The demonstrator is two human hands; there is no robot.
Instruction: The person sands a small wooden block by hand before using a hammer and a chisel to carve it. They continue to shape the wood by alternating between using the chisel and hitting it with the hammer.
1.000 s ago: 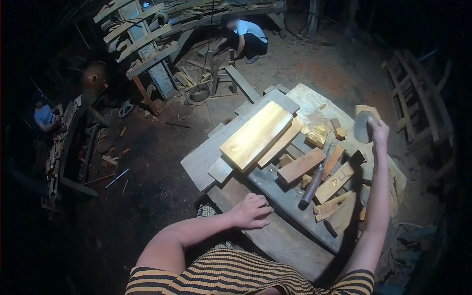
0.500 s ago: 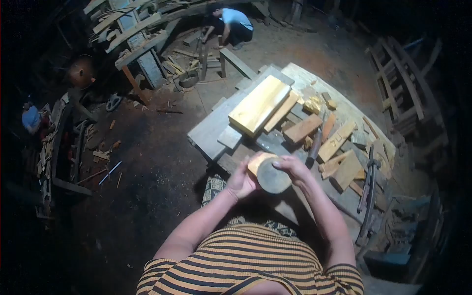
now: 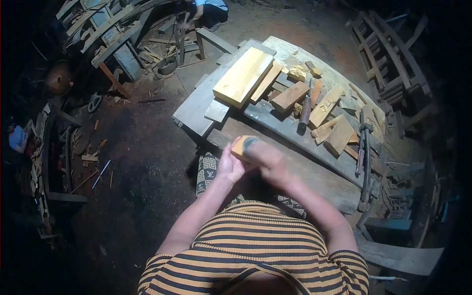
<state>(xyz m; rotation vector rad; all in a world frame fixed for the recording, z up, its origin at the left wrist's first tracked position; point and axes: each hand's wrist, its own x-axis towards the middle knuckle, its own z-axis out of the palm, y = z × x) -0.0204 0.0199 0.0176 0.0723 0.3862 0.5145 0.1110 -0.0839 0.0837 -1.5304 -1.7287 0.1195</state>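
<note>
In front of my belly, my left hand point(image 3: 229, 164) is closed around a small yellowish wood block point(image 3: 239, 145). My right hand point(image 3: 270, 160) is smeared by motion and lies over the right part of the block. At its fingers a dark grey patch of the round grey disc point(image 3: 251, 142), which looks like sandpaper, rests against the block. Most of the disc is hidden under the hand, and its fingers are blurred.
On the low workbench point(image 3: 295, 147) lie a big pale wood block point(image 3: 244, 76), a reddish block point(image 3: 290, 96), a chisel point(image 3: 305, 112) with a wooden handle, and several offcuts. A clamp-like tool point(image 3: 364, 147) lies right. Another person point(image 3: 210, 12) crouches at the back; a second person point(image 3: 17, 137) is far left.
My right hand has swung the grey disc from facing me, in front of the block, onto the block's top. Both hands moved slightly left and up in view. The whole scene shifted as my head turned.
</note>
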